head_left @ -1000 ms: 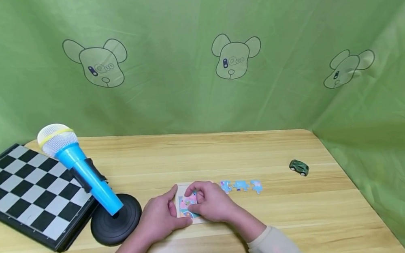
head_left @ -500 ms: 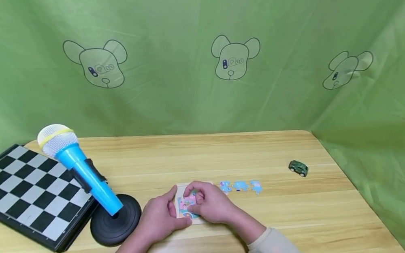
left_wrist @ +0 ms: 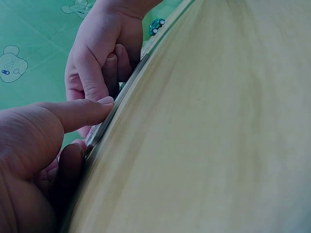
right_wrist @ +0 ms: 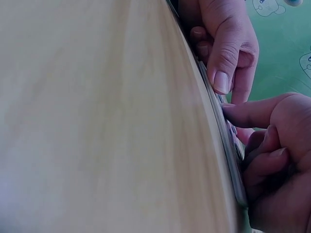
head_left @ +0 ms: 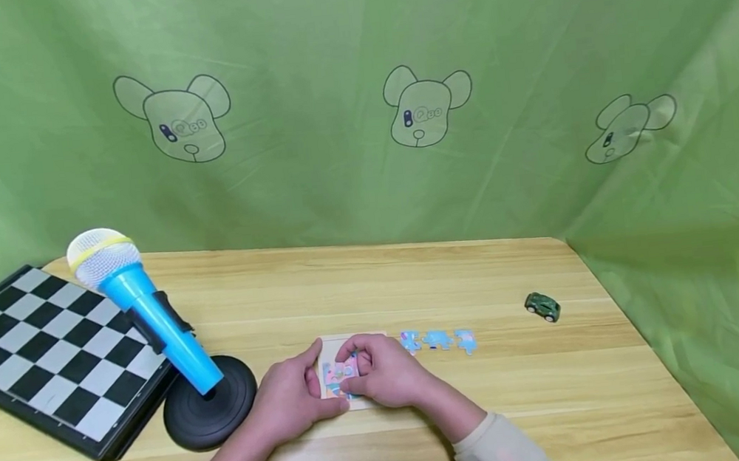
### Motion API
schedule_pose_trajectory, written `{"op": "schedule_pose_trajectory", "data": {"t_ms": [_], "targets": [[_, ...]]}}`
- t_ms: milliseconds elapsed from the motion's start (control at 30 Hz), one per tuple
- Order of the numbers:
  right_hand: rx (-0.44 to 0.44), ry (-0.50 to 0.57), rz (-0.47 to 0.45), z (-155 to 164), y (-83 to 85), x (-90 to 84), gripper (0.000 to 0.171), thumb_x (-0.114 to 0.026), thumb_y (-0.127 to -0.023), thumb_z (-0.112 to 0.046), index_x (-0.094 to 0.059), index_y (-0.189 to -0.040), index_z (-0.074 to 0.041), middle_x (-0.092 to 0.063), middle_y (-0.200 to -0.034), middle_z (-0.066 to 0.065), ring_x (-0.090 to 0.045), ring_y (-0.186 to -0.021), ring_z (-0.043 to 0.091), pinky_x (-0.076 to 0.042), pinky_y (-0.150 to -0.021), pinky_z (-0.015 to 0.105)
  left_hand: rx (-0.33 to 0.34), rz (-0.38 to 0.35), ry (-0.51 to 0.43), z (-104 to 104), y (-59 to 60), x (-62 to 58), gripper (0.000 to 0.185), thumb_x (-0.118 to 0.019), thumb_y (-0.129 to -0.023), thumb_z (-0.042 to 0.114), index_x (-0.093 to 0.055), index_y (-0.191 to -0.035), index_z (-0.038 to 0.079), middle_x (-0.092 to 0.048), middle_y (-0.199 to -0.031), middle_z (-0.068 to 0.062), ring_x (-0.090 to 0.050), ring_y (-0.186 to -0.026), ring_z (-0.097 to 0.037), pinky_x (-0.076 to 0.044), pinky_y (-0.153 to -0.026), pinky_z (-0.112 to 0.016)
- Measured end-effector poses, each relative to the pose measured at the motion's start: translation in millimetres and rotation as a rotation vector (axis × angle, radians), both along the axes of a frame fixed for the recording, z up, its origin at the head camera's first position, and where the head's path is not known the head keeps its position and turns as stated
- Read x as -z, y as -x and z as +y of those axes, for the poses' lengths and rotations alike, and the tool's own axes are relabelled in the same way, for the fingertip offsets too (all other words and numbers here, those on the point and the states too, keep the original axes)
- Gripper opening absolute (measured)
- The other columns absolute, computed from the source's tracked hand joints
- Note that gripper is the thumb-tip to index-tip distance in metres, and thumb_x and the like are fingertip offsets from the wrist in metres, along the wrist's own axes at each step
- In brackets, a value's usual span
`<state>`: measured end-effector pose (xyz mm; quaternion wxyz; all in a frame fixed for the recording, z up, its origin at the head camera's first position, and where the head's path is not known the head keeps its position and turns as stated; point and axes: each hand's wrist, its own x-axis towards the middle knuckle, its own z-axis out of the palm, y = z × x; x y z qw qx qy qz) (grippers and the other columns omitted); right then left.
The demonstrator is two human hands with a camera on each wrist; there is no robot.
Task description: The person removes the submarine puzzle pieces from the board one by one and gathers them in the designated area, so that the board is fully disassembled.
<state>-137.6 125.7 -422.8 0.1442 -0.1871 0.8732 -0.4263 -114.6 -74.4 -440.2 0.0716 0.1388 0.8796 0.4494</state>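
Wooden table (head_left: pixel 558 383) | both hands together on puzzle board (head_left: pixel 347 345); left hand (head_left: pixel 290 398) grips its edge; right hand (head_left: pixel 386 374) seemingly pinches a piece | loose pieces (head_left: pixel 438 340) just right

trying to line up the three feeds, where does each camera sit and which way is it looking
Head: worn high, looking forward and down at the table; both forearms, left hand and right hand on the puzzle board.
Left wrist: low at the table edge, looking along the board; both hands show.
Right wrist: same, from the opposite side.
Shared: both wrist views show both hands at the board's edge.
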Motion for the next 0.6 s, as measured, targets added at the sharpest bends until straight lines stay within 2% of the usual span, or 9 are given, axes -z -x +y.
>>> {"op": "schedule_pose_trajectory", "data": {"t_ms": [267,433,600], "targets": [[0.019,0.032,0.046,5.9,-6.6,-8.5,0.024,-0.081,-0.083,-0.011,-0.07,-0.104,-0.011,-0.036,-0.054,-0.006,-0.033,-0.048,0.006,-0.037,-0.054,0.024,0.0,-0.012,0.0,0.4,-0.9,-2.0,0.099,-0.091,-0.07,0.034,-0.044,-0.147,-0.005,-0.052,-0.066,0.007,-0.047,-0.053,-0.01,-0.038,-0.048,-0.027],[0.054,0.065,0.043,19.7,-12.8,-16.8,0.024,-0.08,-0.084,-0.01,-0.07,-0.107,-0.009,-0.034,-0.055,-0.005,-0.031,-0.048,0.007,-0.039,-0.057,0.025,-0.01,-0.019,0.007,1.0,-1.2,-2.6,0.1,-0.092,-0.069,0.034,-0.044,-0.148,-0.005,-0.052,-0.065,0.007,-0.047,-0.052,-0.009,-0.038,-0.048,-0.027],[0.087,0.056,0.062,41.1,-17.1,-19.3,0.025,-0.08,-0.085,-0.013,-0.07,-0.107,-0.011,-0.033,-0.056,-0.007,-0.03,-0.05,0.006,-0.044,-0.068,0.028,-0.011,-0.015,0.006,1.7,-0.4,-2.2,0.101,-0.092,-0.068,0.034,-0.043,-0.147,-0.005,-0.052,-0.065,0.007,-0.047,-0.053,-0.01,-0.039,-0.049,-0.028]]}}
